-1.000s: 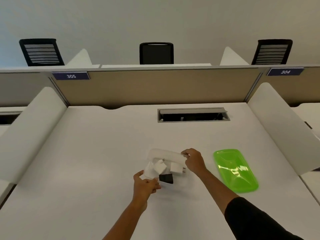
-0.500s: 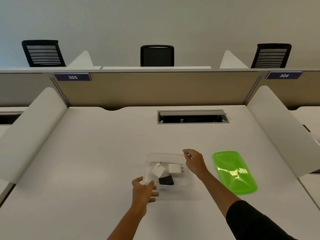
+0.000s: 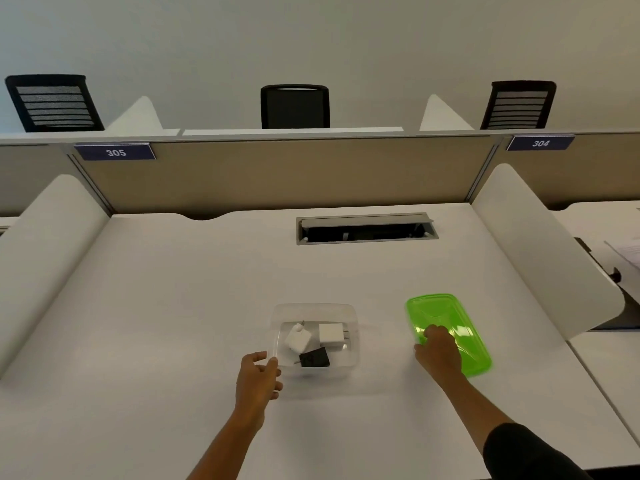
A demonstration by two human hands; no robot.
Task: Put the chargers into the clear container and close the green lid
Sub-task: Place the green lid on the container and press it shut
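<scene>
While curled right hand point(image 3: 438, 351) fingers press the glossy green lid point(image 3: 450, 327), left hand point(image 3: 258, 375) fingers spread.

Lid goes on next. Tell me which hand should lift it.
Right. The right hand already rests on the green lid's near edge, while the left hand sits at the clear container's near-left corner, well placed to steady it.

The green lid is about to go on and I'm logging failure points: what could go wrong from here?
1. The right hand touches only the near left edge of the green lid, which lies flat on the desk, so lifting it may slip.
2. The left hand only touches the clear container at a corner; pressing the lid could slide it.
</scene>
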